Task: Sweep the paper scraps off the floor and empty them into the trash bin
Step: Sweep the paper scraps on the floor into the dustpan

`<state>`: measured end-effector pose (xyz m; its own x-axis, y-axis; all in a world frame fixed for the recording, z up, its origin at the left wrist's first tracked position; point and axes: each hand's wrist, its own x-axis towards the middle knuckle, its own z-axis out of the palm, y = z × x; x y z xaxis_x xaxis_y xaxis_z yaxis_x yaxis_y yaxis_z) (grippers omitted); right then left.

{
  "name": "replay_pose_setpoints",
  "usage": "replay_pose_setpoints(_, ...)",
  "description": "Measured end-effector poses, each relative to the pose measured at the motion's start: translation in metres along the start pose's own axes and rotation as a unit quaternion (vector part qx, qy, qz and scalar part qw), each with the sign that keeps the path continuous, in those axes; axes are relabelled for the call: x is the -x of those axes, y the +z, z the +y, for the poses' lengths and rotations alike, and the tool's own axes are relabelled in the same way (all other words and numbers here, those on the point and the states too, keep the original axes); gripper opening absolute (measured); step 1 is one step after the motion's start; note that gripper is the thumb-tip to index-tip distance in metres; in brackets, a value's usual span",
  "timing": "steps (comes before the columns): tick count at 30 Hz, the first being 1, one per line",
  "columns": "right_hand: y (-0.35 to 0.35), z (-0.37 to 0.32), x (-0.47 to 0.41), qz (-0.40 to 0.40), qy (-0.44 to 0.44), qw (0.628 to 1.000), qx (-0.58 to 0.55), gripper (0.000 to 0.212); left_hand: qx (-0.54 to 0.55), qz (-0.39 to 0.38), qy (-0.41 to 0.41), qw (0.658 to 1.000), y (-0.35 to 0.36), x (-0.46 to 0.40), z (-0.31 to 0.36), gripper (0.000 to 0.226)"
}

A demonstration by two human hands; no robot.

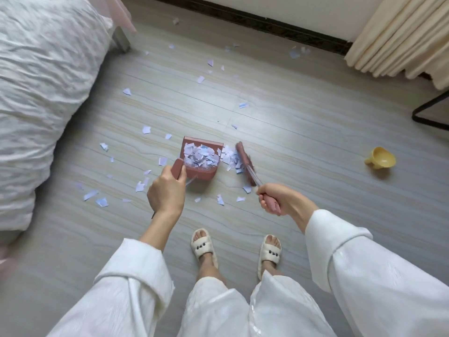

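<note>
you stand on the grey floor [291, 147] in white slippers [203, 248], both arms in white sleeves [136, 283], looking down. your left hand [166, 193] is clenched around the handle of the pink dustpan [201, 161], which sits on the floor just ahead of that hand, its open mouth facing right. the pan holds a heap of white and pale blue scraps [200, 155]. your right hand [274, 198] is closed around the pink grip of the broom [245, 164]; its shaft runs up and left from the fist to the brush head, which rests on the floor just right of the pan. a small pile of scraps lies between brush and pan mouth, touching both. more scraps are scattered near your left hand, in front of your feet, and farther off toward the dark skirting [267, 23] and the cream curtain [401, 37]. a bed [41, 98] with rumpled white bedding fills the left side. a yellow cup [381, 158] lies tipped on the floor well to the right of the broom. a black metal frame [430, 113] shows at the right edge. no writing can be read on any scrap or tool.
</note>
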<state>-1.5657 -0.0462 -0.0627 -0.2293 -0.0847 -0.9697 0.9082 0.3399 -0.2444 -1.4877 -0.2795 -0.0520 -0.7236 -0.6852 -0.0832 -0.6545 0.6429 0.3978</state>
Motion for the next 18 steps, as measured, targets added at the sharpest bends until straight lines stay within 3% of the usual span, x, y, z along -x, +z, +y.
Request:
replay_pose_setpoints(8, 0.078, -0.028, 0.008, 0.046, -0.053, 0.993, 0.099, 0.030, 0.005, -0.033, 0.022, 0.999, -0.045, -0.051, -0.082, 0.035)
replay_pose_setpoints(18, 0.113, 0.025, 0.032, 0.102, -0.040, 0.994, -0.026, 0.024, -0.007, -0.034, -0.005, 0.999, -0.063, -0.028, -0.131, 0.041)
